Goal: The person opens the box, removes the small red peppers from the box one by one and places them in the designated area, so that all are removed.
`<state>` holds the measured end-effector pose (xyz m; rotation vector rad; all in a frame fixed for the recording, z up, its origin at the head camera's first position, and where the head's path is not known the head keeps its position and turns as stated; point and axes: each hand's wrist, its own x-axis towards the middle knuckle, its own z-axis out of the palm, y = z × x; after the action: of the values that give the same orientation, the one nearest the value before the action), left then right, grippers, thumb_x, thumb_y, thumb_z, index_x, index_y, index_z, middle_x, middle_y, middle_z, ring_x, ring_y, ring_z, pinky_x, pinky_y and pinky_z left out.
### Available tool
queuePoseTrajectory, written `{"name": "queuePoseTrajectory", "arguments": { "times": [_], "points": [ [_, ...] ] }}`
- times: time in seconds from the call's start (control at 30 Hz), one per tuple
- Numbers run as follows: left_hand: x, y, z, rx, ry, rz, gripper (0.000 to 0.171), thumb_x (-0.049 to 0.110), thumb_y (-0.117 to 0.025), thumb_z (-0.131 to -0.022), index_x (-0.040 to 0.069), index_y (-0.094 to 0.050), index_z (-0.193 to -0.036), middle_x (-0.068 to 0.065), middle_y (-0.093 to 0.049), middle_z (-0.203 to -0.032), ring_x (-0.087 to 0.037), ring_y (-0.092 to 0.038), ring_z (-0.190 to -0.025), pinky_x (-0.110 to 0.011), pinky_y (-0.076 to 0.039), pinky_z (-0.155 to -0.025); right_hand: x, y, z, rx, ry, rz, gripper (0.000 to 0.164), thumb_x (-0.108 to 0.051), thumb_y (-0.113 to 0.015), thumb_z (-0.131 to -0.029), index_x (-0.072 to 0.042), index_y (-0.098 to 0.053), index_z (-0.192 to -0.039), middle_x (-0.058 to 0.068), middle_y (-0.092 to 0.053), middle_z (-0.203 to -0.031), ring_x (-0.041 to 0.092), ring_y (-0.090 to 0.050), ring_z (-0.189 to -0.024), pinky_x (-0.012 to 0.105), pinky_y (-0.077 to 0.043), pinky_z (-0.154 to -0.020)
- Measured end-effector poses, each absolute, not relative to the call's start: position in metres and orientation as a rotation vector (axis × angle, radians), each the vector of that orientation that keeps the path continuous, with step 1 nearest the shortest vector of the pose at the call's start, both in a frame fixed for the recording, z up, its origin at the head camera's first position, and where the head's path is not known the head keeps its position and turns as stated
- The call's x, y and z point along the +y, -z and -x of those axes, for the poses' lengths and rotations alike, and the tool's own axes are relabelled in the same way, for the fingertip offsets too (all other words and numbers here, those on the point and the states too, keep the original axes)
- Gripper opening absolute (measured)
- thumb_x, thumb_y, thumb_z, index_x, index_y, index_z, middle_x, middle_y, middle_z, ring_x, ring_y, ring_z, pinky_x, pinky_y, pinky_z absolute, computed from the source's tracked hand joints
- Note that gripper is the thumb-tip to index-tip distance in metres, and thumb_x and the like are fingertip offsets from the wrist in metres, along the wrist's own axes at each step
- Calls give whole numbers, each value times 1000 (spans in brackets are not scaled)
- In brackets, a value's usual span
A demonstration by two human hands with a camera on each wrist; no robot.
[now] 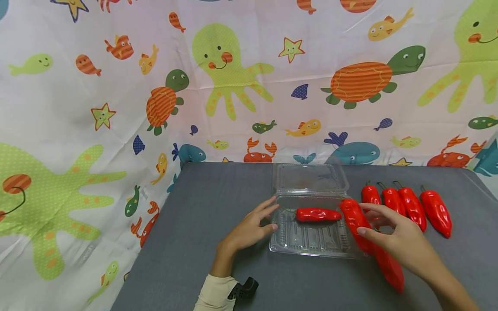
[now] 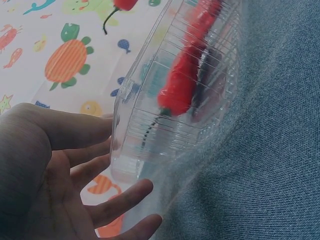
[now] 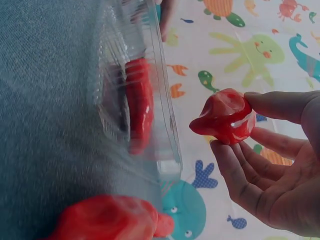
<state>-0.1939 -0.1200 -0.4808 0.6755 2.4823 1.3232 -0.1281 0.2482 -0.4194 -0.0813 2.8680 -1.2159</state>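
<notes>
My right hand [image 1: 406, 242] pinches a red chili pepper [image 1: 355, 222] between thumb and fingers, up over the right edge of a clear plastic clamshell box [image 1: 299, 242]. The right wrist view shows this pepper's tapered end toward the camera. Inside the box another red pepper [image 1: 317, 214] lies sideways, its stem [image 2: 150, 130] toward the left. The left hand [image 1: 249, 229] is at the box's left side with fingers extended and spread, the thumb right at the rim in the left wrist view. The box's lid [image 1: 305, 178] is folded back, away from me.
Several more red peppers [image 1: 436, 214] lie in a row right of the box, stems pointing away. One red pepper [image 1: 390, 268] lies nearer me, below the right hand. A grey cloth [image 1: 186, 259] covers the table; a sea-animal printed curtain [image 1: 249, 95] hangs behind and at left.
</notes>
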Motion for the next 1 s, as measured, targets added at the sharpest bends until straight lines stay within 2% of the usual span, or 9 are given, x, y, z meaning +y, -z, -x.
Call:
{"name": "queuePoseTrajectory", "arguments": {
  "times": [0.3, 0.53, 0.7, 0.8, 0.93, 1.0],
  "points": [
    [-120, 480, 194, 2477, -1318, -678, 63, 21, -65, -105, 12, -43, -163, 5, -24, -177, -32, -56, -142, -61, -37, -120, 272, 422, 123, 2853, 1163, -19, 75, -42, -79, -95, -7, -50, -156, 29, -62, -135, 40, -65, -111, 26, -59, -66],
    [-120, 479, 194, 2474, -1318, -689, 63, 20, -65, -105, 11, -43, -163, 4, -25, -176, -31, -57, -139, -62, -40, -118, 286, 428, 121, 2852, 1146, -121, 78, -42, -77, -97, -2, -47, -156, 34, -60, -133, 43, -64, -110, 34, -62, -65],
    [-120, 479, 194, 2478, -1312, -681, 63, 20, -65, -105, 11, -43, -163, 4, -24, -176, -32, -58, -139, -62, -40, -118, 295, 434, 118, 2869, 1149, -153, 76, -39, -77, -98, 0, -46, -155, 37, -60, -134, 45, -65, -107, 32, -61, -62],
    [-120, 479, 193, 2483, -1306, -682, 63, 20, -65, -104, 11, -43, -163, 4, -24, -176, -32, -58, -139, -62, -40, -118, 301, 438, 117, 2877, 1136, -174, 76, -37, -77, -98, 2, -46, -154, 39, -57, -135, 50, -64, -107, 36, -63, -64],
    [-120, 478, 193, 2480, -1304, -676, 63, 19, -65, -104, 12, -43, -163, 4, -24, -176, -31, -58, -139, -61, -40, -118, 308, 443, 116, 2849, 1121, -226, 77, -36, -76, -98, 7, -43, -154, 43, -53, -136, 57, -62, -109, 48, -65, -68],
    [-120, 478, 193, 2477, -1306, -667, 63, 19, -65, -104, 12, -43, -163, 5, -24, -177, -30, -58, -139, -60, -40, -119, 311, 444, 115, 2827, 1119, -261, 79, -36, -76, -98, 7, -41, -155, 45, -52, -136, 57, -62, -109, 49, -65, -69]
  ]
}}
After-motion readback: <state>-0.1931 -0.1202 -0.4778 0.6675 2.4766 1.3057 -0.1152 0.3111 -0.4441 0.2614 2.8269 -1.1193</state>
